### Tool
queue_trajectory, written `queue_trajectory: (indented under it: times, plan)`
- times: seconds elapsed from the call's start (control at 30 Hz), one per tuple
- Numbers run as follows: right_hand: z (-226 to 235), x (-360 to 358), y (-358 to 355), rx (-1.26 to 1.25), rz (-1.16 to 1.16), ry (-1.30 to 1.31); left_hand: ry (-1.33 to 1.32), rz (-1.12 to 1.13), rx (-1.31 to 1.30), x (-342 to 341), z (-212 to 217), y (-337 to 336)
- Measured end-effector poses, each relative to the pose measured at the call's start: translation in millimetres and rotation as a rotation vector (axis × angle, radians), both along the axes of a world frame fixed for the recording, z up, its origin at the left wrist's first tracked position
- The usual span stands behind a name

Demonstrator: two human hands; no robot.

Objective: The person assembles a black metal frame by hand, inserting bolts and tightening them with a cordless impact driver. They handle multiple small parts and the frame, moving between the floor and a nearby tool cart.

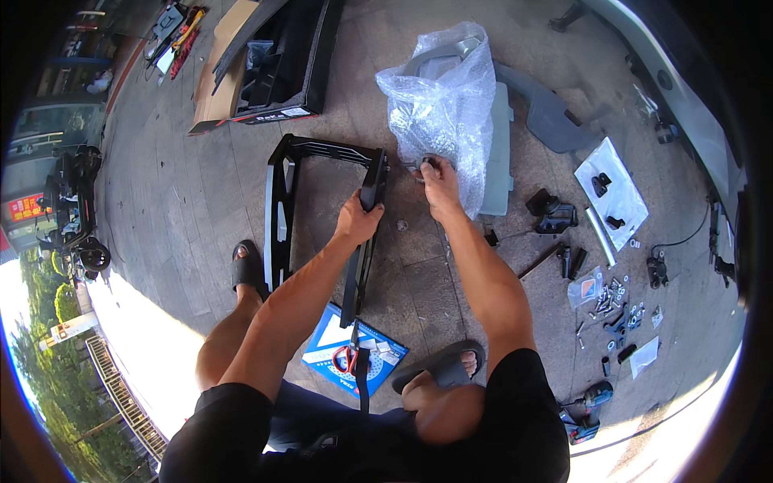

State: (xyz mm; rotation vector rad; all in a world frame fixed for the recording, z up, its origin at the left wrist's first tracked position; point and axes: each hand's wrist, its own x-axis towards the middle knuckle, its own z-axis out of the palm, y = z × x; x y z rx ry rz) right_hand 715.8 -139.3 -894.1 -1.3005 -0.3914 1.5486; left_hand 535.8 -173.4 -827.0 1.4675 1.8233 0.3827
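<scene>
From where I'm standing: near side, a flat blue box (324, 348) is lying on the floor (415, 278), red-handled scissors (344, 361) resting on top. Just beyond, left of centre, the black frame (334, 148) is sitting with its right rail's near end coming up to the box. Looking rigid, probably metal, moderately heavy; smooth finish may be slippery under sweaty fingers. I'd be taking both long rails around mid-length, keeping it from twisting. Left hand (359, 220) is grasping the right rail toward its far end. Right hand (440, 187) is pinching a small dark part (428, 163), seemingly light and stiff; fingertips are the right hold. Can't tell if it's touching the bubble wrap (441, 113) beyond, which is looking soft, light, easily torn.
</scene>
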Motion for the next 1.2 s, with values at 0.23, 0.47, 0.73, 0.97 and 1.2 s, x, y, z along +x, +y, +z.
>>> queue_trajectory:
  times: [0.23,0.47,0.73,0.97,1.2]
  plan:
    - [-20.1,20.3,33.3,0.231,-0.044,-0.161,-0.022,-0.005,-0.013,3.3,4.1,7.7]
    - [-12.4,5.7,36.2,0.178,-0.165,-0.193,-0.072,0.067,-0.07,15.3,8.2,8.3]
    - [-12.1,-21.9,5.1,0.09,-0.187,0.092,0.057,0.012,-0.071,16.2,10.5,16.4]
    - [-7.0,-24.2,9.0,0.116,-0.233,0.205,0.045,0.028,-0.084,18.8,15.1,20.2]
    - [-12.3,-18.6,12.4,0.167,-0.165,0.072,0.047,0.012,-0.089,19.0,16.2,20.9]
